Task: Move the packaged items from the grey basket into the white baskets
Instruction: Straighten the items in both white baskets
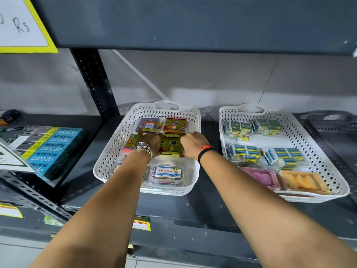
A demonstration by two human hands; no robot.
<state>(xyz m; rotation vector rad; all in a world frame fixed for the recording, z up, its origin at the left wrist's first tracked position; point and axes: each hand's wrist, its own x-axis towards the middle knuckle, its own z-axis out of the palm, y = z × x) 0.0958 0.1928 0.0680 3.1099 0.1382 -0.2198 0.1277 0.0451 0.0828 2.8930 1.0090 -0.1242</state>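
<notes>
Both my hands reach into the left white basket (108, 151) on the shelf. My left hand (152, 140) and my right hand (191, 145) press on either side of a green packaged item (172, 146) lying in the basket's middle. Behind it lie a purple pack (148, 124) and another green pack (175, 123). A clear box of clips labelled Maruti Mart (167, 174) sits at the basket's front. The right white basket (328, 163) holds several blue-and-yellow small packs (249, 151), a pink pack (259, 176) and an orange pack (303, 182). A grey basket (336, 120) shows at the far right, its contents hidden.
Blue Apsara Platinum boxes (51, 149) lie on the neighbouring shelf at left, beyond a perforated dark upright (92, 80). The upper shelf (193, 22) overhangs closely. A yellow-bordered price sign (23, 24) hangs at top left. Price labels (142, 225) stick to the shelf's front edge.
</notes>
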